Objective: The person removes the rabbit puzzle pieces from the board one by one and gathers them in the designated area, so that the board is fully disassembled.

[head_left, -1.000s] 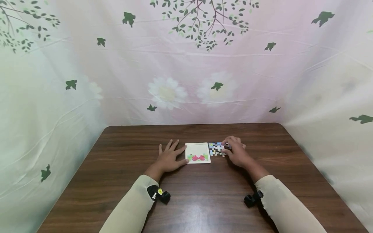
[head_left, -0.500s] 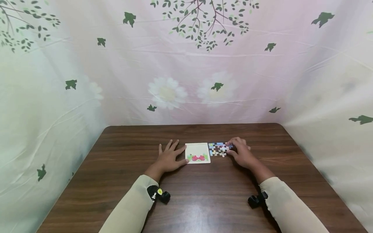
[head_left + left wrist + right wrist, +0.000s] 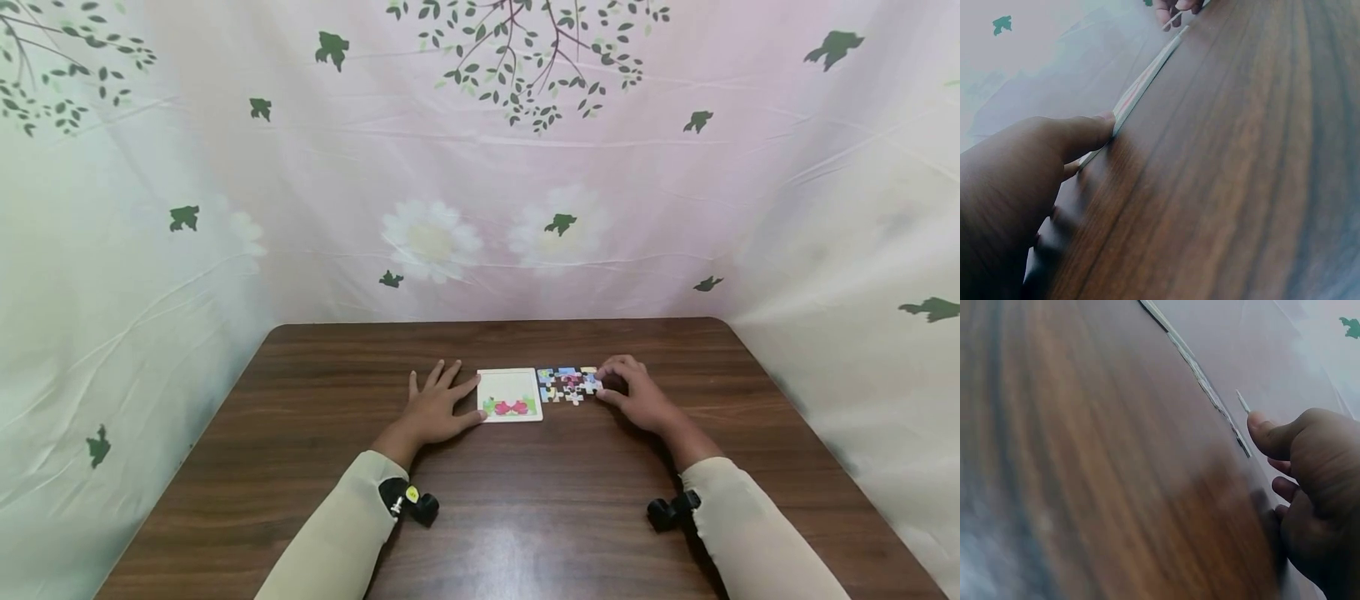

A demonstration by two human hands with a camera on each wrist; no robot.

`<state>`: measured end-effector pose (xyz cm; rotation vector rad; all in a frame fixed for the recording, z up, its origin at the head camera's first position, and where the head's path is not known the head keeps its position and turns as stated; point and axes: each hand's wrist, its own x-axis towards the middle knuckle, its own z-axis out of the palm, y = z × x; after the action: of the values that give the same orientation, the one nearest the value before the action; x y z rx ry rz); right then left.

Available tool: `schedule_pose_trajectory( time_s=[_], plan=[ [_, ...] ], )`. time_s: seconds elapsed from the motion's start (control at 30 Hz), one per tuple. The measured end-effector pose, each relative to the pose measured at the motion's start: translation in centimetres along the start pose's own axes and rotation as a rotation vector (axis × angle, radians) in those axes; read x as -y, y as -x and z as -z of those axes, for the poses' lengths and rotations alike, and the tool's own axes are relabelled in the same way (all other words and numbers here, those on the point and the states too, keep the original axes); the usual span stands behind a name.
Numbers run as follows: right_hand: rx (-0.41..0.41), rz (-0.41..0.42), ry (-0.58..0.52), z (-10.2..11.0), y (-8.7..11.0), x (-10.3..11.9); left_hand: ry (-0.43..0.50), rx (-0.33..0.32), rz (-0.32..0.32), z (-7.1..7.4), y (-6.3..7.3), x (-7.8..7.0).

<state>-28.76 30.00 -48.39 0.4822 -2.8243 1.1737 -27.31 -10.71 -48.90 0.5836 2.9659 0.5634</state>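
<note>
A white-framed puzzle board (image 3: 510, 385) with pink flowers along its lower part lies flat on the table. My left hand (image 3: 429, 413) has its fingers spread, and its thumb and index finger touch the board's left edge. Touching or close to the board's right side is a cluster of jigsaw pieces (image 3: 555, 390) with dark gaps between some of them. At the cluster's right end my right hand (image 3: 637, 398) pinches a thin puzzle piece (image 3: 1243, 401) between thumb and fingers. In the right wrist view this piece is edge-on and raised above the others; its picture is hidden.
The brown wooden table (image 3: 510, 517) reaches back to a printed cloth (image 3: 480, 192) with leaves, birds and flowers. This cloth also hangs along both sides. Each wrist bears a small black camera.
My right hand has shifted to the right over the cluster, uncovering more of the pieces. The left hand and the board have stayed in place.
</note>
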Motion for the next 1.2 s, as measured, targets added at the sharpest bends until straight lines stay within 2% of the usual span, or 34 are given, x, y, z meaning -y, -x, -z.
schedule_pose_trajectory(
  time_s=[0.37, 1.2],
  plan=[
    [0.034, -0.036, -0.049, 0.63, -0.05, 0.00, 0.003, -0.006, 0.003, 0.00, 0.03, -0.15],
    [0.035, -0.066, 0.001, 0.27, -0.17, -0.10, 0.008, -0.010, -0.004, -0.10, 0.18, -0.12]
  ],
)
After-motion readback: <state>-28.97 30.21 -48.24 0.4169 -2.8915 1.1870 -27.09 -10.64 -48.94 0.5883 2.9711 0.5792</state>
